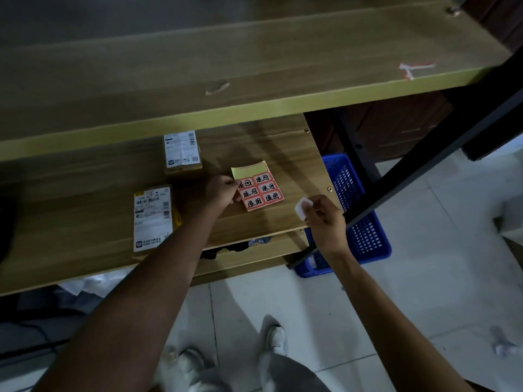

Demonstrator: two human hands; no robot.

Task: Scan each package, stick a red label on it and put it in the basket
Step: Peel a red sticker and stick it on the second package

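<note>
Nearest the camera, two white shoes (276, 339) are standing on the pale tiled floor (424, 292), and two bare forearms are reaching forward over the wooden counter (85, 230). The right hand (325, 215) is hovering at the counter's right edge, its grip pinching a small white rounded piece (302, 207) between thumb and fingers; what the piece is cannot be told. The left hand (222, 190) is resting on the counter, its fingertips pinching the left edge of a sheet of red labels (259, 190). That sheet is lying flat near the middle of the counter: yellow backing paper showing bare along the top, with six red rounded rectangular stickers in two columns of three, each bearing black handwritten characters.

Two flat cardboard packages are lying on the counter, each carrying a white printed shipping slip with barcodes. The larger cardboard package (152, 219) is sitting left of the left forearm; the smaller cardboard package (182, 152) is lying farther back, under the upper shelf.

To the right, a blue perforated plastic basket (365, 227) is standing on the floor beside the counter, behind a black metal frame post (424, 154). Above, a broad wood-grain shelf (226, 80) is carrying scraps of white tape.
</note>
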